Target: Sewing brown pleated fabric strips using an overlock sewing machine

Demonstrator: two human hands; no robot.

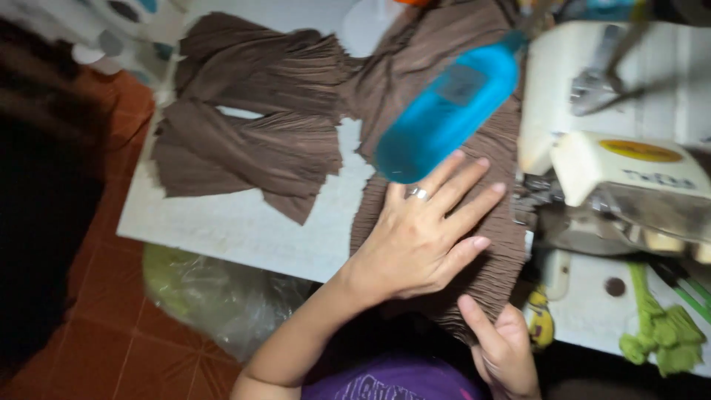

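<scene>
My left hand point(427, 226), with a ring on one finger, lies flat and spread on a strip of brown pleated fabric point(437, 89) that runs down the white table point(244, 222). My right hand point(503, 344) pinches the near end of that strip at the table's front edge. A blue plastic bottle point(444, 111) lies blurred across the fabric just beyond my left fingertips. More brown pleated pieces point(252, 126) are spread to the left.
A white sewing machine point(615, 148) stands at the right, close to the fabric. A green cloth scrap point(663, 337) hangs at the table's right front. A clear plastic bag point(222, 296) sits on the red tiled floor point(111, 333) under the table.
</scene>
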